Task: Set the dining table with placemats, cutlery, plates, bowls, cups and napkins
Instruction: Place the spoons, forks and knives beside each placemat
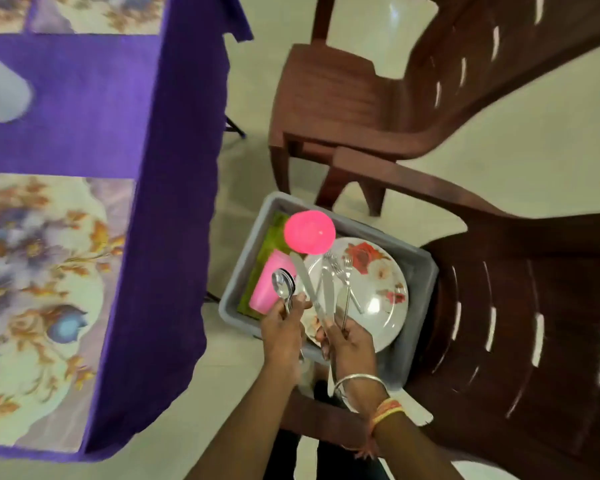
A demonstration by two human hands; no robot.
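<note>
Head view, my left hand (284, 327): curled round the handles of a bunch of spoons (282, 284), whose bowls stand up just above my knuckles.
Head view, my right hand (349, 341): just beside the left, pinching the handles of the knives (303, 280) and forks (347, 266). Blades and tines splay away from my fingertips.
Under both hands: the grey tub (420, 268), sitting on the seat of a brown chair (499, 323).
Beyond my fingertips: a flowered plate (378, 292) lies in the tub below the cutlery, with a pink bowl (309, 232) at the far end.
Ahead of my left hand: a pink cup (269, 282) on something green (271, 237), napkins I would guess.
Out past my left hand: the table under its purple cloth (101, 116), with a floral placemat (49, 289) that has nothing set on it. It is well apart from the tub.
Step in hand: I judge I am sorting the cutlery by kind before carrying it across.
Doing it well: square each bunch so the handles lie together. The knives cross loosely, so I should tighten the pinch before turning.
Watch for: a fork slipping from the fan back onto the plate, and knife points swinging toward my left wrist.
Progress: early, I think, as the mats are down and the rest is in the tub.
</note>
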